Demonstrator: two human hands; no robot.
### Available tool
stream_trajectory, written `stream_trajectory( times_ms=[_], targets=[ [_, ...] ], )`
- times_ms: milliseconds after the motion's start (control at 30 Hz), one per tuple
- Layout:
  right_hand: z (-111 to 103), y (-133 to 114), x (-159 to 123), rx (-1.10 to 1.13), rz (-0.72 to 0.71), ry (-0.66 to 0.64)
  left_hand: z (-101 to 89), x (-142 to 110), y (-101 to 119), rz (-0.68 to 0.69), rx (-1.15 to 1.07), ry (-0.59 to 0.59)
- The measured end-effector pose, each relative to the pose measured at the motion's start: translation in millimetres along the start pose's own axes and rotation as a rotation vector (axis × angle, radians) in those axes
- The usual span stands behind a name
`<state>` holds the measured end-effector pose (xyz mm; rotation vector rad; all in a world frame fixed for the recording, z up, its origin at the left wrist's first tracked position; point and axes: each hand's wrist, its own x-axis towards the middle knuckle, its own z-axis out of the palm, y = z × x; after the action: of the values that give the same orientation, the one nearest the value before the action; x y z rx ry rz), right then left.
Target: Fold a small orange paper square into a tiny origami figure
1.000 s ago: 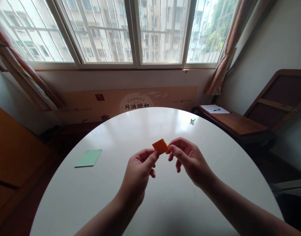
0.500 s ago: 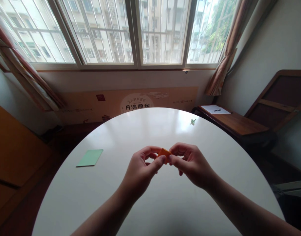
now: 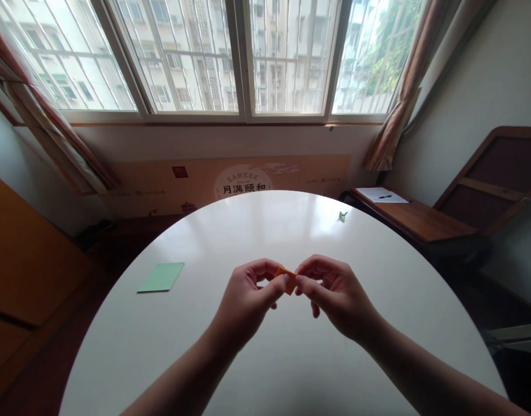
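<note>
- In the head view, a round white table (image 3: 300,370) is filling the foreground; a pale green paper square (image 3: 161,277) is lying towards its left side, and a small green-and-white piece (image 3: 342,216) is resting near the far edge, right of centre, its exact form being too small to tell;
- beyond the table, a printed banner (image 3: 243,179) is running below a barred window (image 3: 286,63), its lower middle being hidden by the tabletop; at the right, a wooden side table (image 3: 447,222) is bearing a white sheet (image 3: 369,192) with a dark pen (image 3: 385,197) lying on it;
- two hands are working, with one orange paper piece (image 3: 290,284) between them; one green square, one small green-and-white piece, one sheet and one pen are lying about; two curtains (image 3: 389,136) are flanking the window;
- the orange piece is looking small, folded and angular, and is being held above the table's middle; fingers and thumbs are covering its sides;
- the left hand (image 3: 250,297) is pinching its left part between thumb and curled fingers; the right hand (image 3: 337,292) is closing thumb and forefinger at its right edge, the other fingers curling loosely.
</note>
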<state>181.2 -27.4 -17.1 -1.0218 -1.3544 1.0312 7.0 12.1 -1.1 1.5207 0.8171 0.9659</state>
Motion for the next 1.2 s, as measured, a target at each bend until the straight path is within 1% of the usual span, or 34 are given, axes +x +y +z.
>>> stream_trajectory(
  times_ms=[100,300,367,467,533,633,800,933,1100,1200],
  targets=[
    [2,-2,0,-0.033,0.011,0.002,0.6,-2,3,0.011,0.084,-0.019],
    [2,-8,-1,-0.13,0.021,-0.055,1.1,-2,11,0.072,0.285,-0.017],
    [1,-9,-1,-0.157,0.018,-0.071,-1.7,-1,13,0.05,0.292,-0.042],
    [-3,-9,0,-0.209,-0.001,-0.089,-8.5,2,14,-0.008,0.285,-0.116],
    [-5,-9,1,-0.229,-0.006,-0.091,-12.5,3,14,-0.016,0.312,-0.148],
    [-8,-8,2,-0.231,0.003,-0.1,-15.3,4,14,-0.002,0.352,-0.16],
    [-10,-7,4,-0.229,0.016,-0.102,-15.2,5,10,0.002,0.346,-0.16],
    [-13,-5,6,-0.199,0.048,-0.088,-17.3,7,4,-0.048,0.29,-0.15],
    [-15,-1,9,-0.106,0.101,-0.094,-17.6,7,4,-0.118,0.207,-0.2],
    [-16,-1,9,-0.068,0.115,-0.119,-16.1,7,4,-0.117,0.178,-0.166]
  ],
)
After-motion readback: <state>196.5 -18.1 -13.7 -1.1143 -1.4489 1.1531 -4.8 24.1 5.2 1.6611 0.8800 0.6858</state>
